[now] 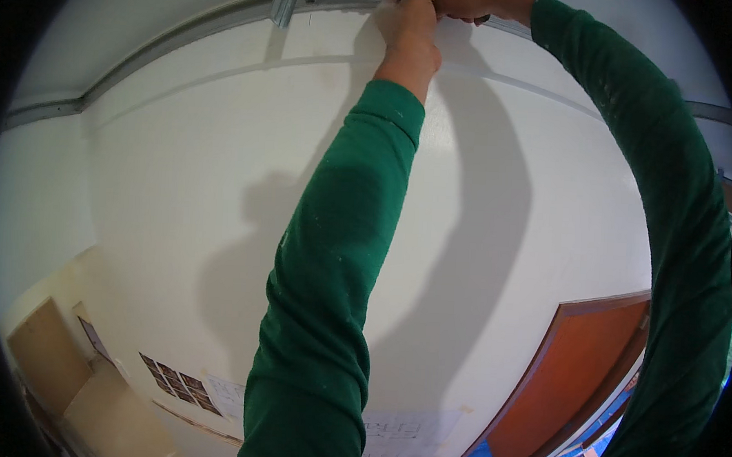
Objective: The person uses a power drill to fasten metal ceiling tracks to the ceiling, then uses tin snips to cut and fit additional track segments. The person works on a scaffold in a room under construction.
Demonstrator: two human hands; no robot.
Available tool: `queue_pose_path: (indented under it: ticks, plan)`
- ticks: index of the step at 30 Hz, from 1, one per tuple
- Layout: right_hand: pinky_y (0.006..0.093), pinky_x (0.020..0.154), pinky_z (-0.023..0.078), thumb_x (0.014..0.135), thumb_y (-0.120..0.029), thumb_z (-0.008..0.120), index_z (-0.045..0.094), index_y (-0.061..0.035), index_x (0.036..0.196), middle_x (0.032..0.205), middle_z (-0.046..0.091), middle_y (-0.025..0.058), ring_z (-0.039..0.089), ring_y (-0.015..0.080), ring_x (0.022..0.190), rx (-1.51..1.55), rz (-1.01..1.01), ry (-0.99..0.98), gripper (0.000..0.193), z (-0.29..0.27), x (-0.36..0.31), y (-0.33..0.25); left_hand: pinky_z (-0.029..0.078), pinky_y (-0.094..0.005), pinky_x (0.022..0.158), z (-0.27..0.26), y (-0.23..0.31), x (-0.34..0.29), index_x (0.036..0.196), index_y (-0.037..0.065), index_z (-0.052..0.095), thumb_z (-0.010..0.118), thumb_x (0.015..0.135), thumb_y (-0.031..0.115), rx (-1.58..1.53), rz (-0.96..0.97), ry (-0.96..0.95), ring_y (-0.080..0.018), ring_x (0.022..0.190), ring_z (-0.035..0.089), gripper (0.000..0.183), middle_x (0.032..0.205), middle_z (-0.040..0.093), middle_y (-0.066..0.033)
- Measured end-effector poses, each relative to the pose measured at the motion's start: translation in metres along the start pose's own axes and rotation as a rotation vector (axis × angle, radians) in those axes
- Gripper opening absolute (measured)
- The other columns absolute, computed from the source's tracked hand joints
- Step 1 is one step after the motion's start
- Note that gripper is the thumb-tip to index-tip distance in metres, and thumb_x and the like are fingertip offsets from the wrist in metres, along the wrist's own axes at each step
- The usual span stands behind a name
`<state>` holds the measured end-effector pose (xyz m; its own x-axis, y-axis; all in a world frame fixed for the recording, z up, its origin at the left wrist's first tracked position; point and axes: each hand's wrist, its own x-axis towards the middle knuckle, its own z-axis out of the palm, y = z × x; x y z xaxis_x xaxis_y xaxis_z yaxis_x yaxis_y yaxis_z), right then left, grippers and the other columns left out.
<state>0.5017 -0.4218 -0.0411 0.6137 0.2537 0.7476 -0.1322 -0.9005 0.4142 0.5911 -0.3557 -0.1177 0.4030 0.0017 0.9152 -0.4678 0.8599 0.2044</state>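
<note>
We've got both arms stretched way up here, green sleeves filling most of the view. Our left hand [409,26] is pressed flat-ish against the top of the white wall [180,188], fingers pointing up toward the grey metal track [178,36] that runs along the ceiling line just above it. Our right hand [482,3] sits right beside the left, touching it, and it's curled around something dark and small [480,20] (only a sliver peeks out under the fingers, so we can't tell what it is). How tight the left hand's fingers are, we can't tell either, since the tips get cut off at the edge. Far below the hands there's an orange-brown door [576,376] and some papers [398,438] stuck to the wall.
</note>
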Motion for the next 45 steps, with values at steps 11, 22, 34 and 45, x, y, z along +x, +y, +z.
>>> queue_pose_path:
  ticks: [11, 22, 34, 45]
  plan:
    - [0.0455, 0.069, 0.058, 0.086, -0.037, 0.068, 0.075, 0.0016, 0.093, 0.087, 0.075, 0.0242, 0.072, 0.0362, 0.077, -0.063, -0.028, 0.126, 0.040, 0.004, 0.009, -0.002, 0.046, -0.0409, 0.104, -0.002, -0.014, -0.006, 0.137, 0.002, 0.053, 0.066, 0.098, 0.052, -0.390, -0.060, -0.292, -0.0240, 0.113, 0.060, 0.065, 0.125, 0.060, -0.0130]
    - [0.0441, 0.074, 0.059, 0.084, -0.037, 0.073, 0.076, 0.0023, 0.091, 0.090, 0.075, 0.0261, 0.074, 0.0373, 0.081, -0.158, -0.017, 0.149, 0.041, 0.012, -0.001, -0.013, 0.056, -0.0425, 0.096, 0.003, 0.006, -0.007, 0.137, -0.004, 0.052, 0.065, 0.101, 0.042, -0.208, -0.131, -0.020, -0.0322, 0.118, 0.061, 0.060, 0.134, 0.058, -0.0211]
    - [0.0390, 0.056, 0.047, 0.092, -0.040, 0.066, 0.070, -0.0005, 0.080, 0.071, 0.066, 0.0101, 0.058, 0.0211, 0.060, 0.490, -0.003, -0.159, 0.042, 0.003, -0.002, -0.004, 0.059, -0.0400, 0.088, -0.036, 0.005, 0.025, 0.143, -0.003, 0.049, 0.060, 0.103, 0.038, 0.087, -0.213, -0.373, -0.0275, 0.108, 0.068, 0.058, 0.137, 0.057, -0.0202]
    - [0.0374, 0.055, 0.041, 0.090, -0.044, 0.072, 0.069, -0.0038, 0.077, 0.066, 0.059, 0.0028, 0.051, 0.0187, 0.059, 0.315, 0.210, -0.103, 0.043, 0.002, -0.044, 0.016, 0.053, -0.0419, 0.089, -0.123, 0.123, -0.081, 0.119, -0.001, 0.066, 0.074, 0.090, 0.037, 1.381, 0.799, 0.331, -0.0287, 0.096, 0.067, 0.048, 0.106, 0.070, -0.0185]
